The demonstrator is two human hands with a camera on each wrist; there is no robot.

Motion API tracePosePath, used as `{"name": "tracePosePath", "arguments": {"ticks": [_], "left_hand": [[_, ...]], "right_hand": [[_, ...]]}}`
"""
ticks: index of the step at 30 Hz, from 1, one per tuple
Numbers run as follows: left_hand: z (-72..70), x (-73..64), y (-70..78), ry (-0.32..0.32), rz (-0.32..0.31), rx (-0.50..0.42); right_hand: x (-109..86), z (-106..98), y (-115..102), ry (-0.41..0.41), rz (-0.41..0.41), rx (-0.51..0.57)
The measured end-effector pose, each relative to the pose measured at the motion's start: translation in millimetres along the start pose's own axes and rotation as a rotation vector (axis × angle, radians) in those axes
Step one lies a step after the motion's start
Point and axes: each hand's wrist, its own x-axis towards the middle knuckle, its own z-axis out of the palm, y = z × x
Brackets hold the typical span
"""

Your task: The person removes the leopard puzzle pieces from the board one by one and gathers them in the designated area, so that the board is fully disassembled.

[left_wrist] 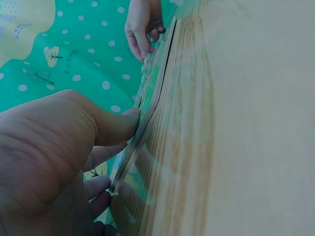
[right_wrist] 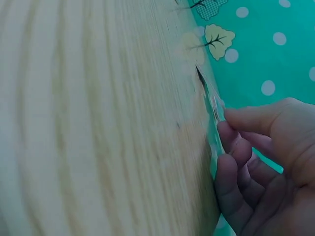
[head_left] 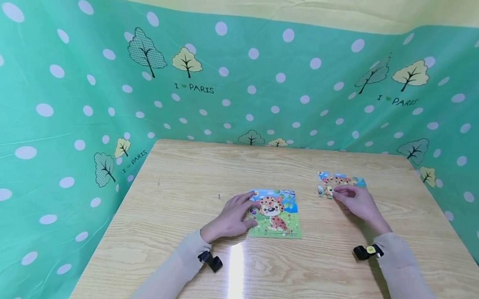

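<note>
A square leopard picture board (head_left: pixel 277 214) lies flat on the table. My left hand (head_left: pixel 233 215) rests at its left side with fingers spread. In the left wrist view, the thumb (left_wrist: pixel 118 123) touches the board's edge. Further right and back is a second leopard picture made of jigsaw pieces (head_left: pixel 337 179), with uneven gaps along its near side. Over its near edge, my right hand (head_left: pixel 355 200) pinches a puzzle piece (head_left: pixel 328 191) between thumb and forefinger, covering part of the picture. The right wrist view shows the bent fingers (right_wrist: pixel 229 179) close to the thin pieces, seen edge-on.
Both pictures lie on a light wooden table (head_left: pixel 191 174). A green dotted cloth (head_left: pixel 234 79) with printed trees hangs behind and at both sides. Small dark marks show on the wood left of the board. Each wrist wears a black strap with a camera (head_left: pixel 212 260).
</note>
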Motion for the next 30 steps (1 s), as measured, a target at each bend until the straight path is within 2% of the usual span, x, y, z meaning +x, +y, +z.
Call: {"name": "tracePosePath", "arguments": {"ticks": [17, 30], "left_hand": [[2.1, -1.2, -0.1, -0.006, -0.003, 0.003], [0.5, -0.3, -0.6, 0.000, 0.004, 0.002]], "right_hand": [[9.1, -6.2, 14.6, -0.002, -0.022, -0.075], [11.0, -1.8, 17.7, 0.048, -0.036, -0.096]]}}
